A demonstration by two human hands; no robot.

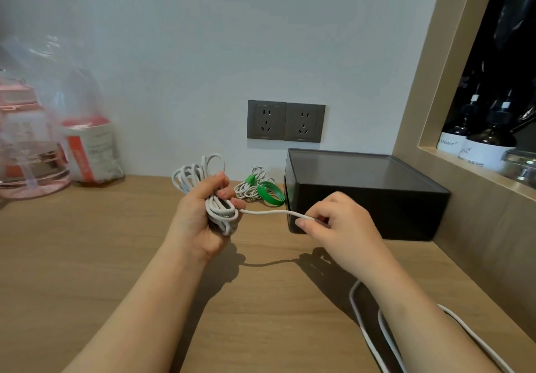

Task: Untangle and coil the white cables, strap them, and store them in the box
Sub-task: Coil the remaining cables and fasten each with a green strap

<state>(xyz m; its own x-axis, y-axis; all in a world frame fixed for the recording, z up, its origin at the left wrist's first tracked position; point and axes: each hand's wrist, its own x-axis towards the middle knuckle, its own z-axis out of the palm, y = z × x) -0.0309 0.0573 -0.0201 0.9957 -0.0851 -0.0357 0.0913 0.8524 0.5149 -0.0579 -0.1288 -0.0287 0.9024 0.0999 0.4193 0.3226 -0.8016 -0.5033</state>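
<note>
The coiling step is under way. The left hand point(203, 213) is gripping a bunch of white cable point(223, 213) loops above the counter point(116, 256), fingers curled round it. The right hand point(339, 221) is pinching the free strand just right of the bunch, with slack trailing near right. Next, I judge, comes winding in that slack, then fetching the green strap point(271, 195) lying beside a strapped bundle point(249, 189), just left of the dark box point(377, 198).
</note>
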